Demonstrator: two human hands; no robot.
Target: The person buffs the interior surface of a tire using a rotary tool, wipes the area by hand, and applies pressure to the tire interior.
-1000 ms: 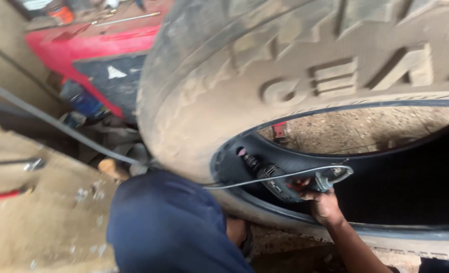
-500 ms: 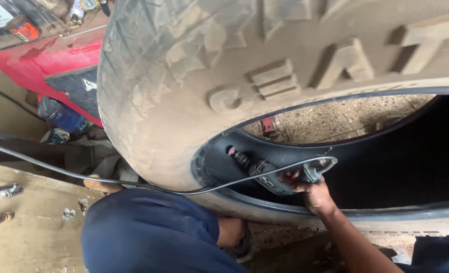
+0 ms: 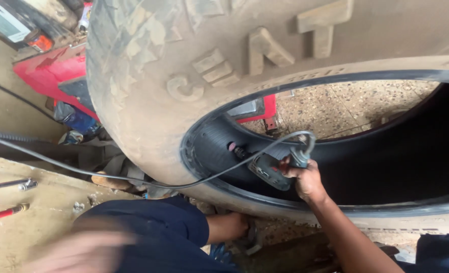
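Gripping one grinder [image 3: 267,171] inside one tyre [image 3: 148,91]: right hand [image 3: 308,181].

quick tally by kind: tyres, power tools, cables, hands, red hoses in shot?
Tyres: 1, the big dusty tyre
Power tools: 1, the corded grinder, held inside the tyre by the right hand
Cables: 1, the grey cable
Hands: 2, the right hand and the blurred left hand
Red hoses: 1, the red hose
Total: 6
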